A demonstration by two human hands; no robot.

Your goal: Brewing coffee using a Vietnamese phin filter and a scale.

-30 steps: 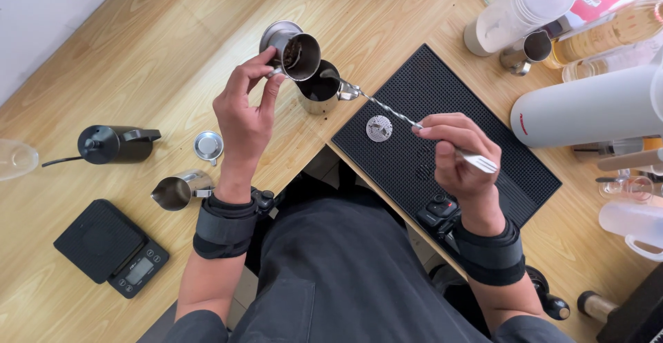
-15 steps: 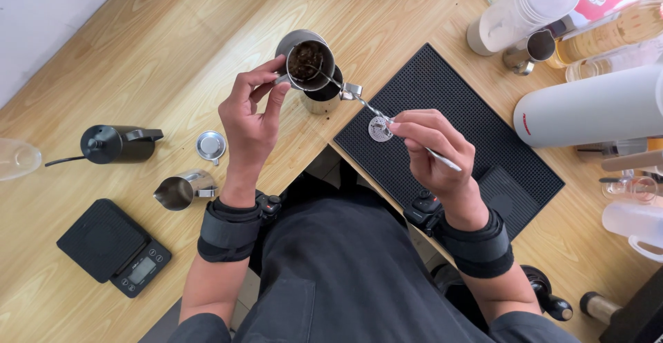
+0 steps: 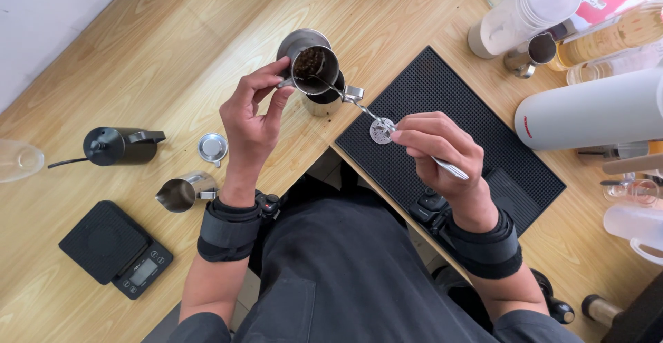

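My left hand (image 3: 250, 123) holds a small steel cup (image 3: 312, 65) tilted toward me, with dark coffee grounds showing inside. Just under the cup stands a steel pot (image 3: 324, 100) on the wooden table (image 3: 138, 60). My right hand (image 3: 436, 148) grips a thin metal spoon (image 3: 359, 106), whose tip reaches into the tilted cup. A small round perforated metal disc (image 3: 380, 130) lies on the black rubber mat (image 3: 476, 129) beside my right fingers.
To the left sit a black gooseneck kettle (image 3: 117, 145), a small steel lid (image 3: 213, 147), a steel milk jug (image 3: 182, 192) and a black scale (image 3: 114, 247). A white cylinder (image 3: 594, 112), a cup stack (image 3: 525, 12) and bottles crowd the right.
The cup has tipped further toward me, showing its grounds. My right hand has moved left and brought the spoon's tip from over the mat into the cup.
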